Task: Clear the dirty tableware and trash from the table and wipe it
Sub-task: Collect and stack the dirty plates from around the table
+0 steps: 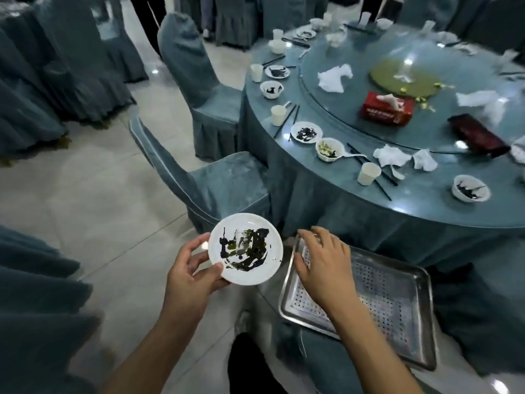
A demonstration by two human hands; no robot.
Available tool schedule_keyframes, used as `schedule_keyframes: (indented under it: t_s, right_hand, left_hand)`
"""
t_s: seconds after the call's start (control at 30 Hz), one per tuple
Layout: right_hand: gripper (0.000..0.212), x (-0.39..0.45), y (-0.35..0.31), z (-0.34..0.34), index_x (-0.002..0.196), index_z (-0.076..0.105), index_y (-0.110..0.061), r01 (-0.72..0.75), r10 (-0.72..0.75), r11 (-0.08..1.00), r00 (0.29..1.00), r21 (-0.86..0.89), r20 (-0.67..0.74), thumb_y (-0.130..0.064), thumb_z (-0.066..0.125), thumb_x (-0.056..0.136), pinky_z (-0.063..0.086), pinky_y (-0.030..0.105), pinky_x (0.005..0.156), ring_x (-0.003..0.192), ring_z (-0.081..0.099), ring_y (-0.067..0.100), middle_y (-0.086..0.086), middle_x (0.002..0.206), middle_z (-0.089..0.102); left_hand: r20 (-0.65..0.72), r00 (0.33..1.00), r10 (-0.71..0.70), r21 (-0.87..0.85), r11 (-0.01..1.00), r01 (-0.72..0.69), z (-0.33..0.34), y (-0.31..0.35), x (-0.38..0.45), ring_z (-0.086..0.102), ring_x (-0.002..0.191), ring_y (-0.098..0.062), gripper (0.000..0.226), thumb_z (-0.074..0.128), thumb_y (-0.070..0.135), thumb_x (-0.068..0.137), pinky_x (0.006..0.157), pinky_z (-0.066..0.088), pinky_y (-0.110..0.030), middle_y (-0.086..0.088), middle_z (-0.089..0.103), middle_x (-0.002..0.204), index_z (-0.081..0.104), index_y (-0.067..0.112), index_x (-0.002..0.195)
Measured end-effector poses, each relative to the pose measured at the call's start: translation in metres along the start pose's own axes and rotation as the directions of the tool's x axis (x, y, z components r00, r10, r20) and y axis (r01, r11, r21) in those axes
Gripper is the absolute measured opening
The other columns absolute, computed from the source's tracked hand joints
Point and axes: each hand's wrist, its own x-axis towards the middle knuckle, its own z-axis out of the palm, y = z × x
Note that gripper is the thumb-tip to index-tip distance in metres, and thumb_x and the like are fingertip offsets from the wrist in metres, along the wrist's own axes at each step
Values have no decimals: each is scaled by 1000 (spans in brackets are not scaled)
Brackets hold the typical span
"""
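Left hand: the left hand (191, 275) grips a dirty white plate (246, 248) by its near-left rim, thumb curled over the top edge, holding it over the floor (93, 191), clear of the tabletop.
Right hand: the right hand (322, 258) lies with fingers spread and relaxed on the far-left corner of a perforated metal tray (397, 302), grasping nothing.
Tray: it sits below the near edge of the tabletop (426, 206), tilted; what carries it I cannot tell.
Near edge of tabletop: a stained bowl (470, 187) and a paper cup (368, 173) stand just inside the rim, with black chopsticks (383, 189) and crumpled napkins (392, 156) beside them.
Left edge of tabletop: a smeared saucer (306, 132), a bowl of scraps (329, 149), a second cup (277, 115) and more small dishes follow the curve towards the far side.
Centre: a glass turntable (355, 118) carries a red tissue box (387, 108), a tissue wad (335, 78) and a dark red case (478, 135).
Open room: bare floor lies to the left of the plate; two covered chairs (216, 177) stand close against the left edge of the tabletop.
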Motion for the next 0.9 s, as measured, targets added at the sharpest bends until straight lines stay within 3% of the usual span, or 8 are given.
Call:
schedule_keyframes:
  t_s: [0.13,0.27,0.4,0.53,0.7,0.9]
  right_hand:
    - [44,53,2,20,135,53,-28,-102,102,994,995,43,4,-38,58,93,38,44,106,123,51,24,0,136,52]
    - [45,116,-1,31,135,53,-27,-159,159,985,987,70,-1,-36,61,92,39,44,103,119,53,24,-1,132,53]
    - [43,179,-4,32,133,55,-26,-214,217,974,976,75,-25,-34,62,91,39,45,100,116,54,25,0,128,55]
    - [42,235,4,33,132,56,-26,-252,253,967,966,45,-41,-35,61,91,39,45,100,113,55,25,0,125,56]
    - [41,321,29,46,132,56,-26,-362,362,932,932,-13,2,-36,59,92,34,45,102,117,54,29,3,128,56]
    - [40,419,61,64,129,57,-23,-455,458,888,888,-62,51,-35,58,92,36,48,99,116,54,34,9,126,58]
  left_hand:
    - [43,999,-20,44,999,18,10,16,68,74,97,-28,53,59,-16,90,75,64,-43,-9,74,112,61,23,125]
    - [80,996,-40,59,998,36,21,41,134,74,92,-23,51,57,-18,90,66,62,-36,-9,74,109,61,19,126]
    - [94,995,-44,85,996,36,34,65,199,73,93,-21,52,58,-18,90,69,63,-36,-2,77,105,61,18,127]
    - [135,988,-73,76,995,63,60,81,256,71,103,-24,52,58,-17,91,71,64,-37,0,75,112,62,21,126]
    - [222,971,-93,129,990,65,98,99,340,73,98,-20,52,59,-16,91,67,62,-32,1,74,113,62,26,122]
    - [291,945,-147,155,982,105,133,118,430,69,107,-25,54,56,-18,92,69,63,-34,-4,69,120,60,24,126]
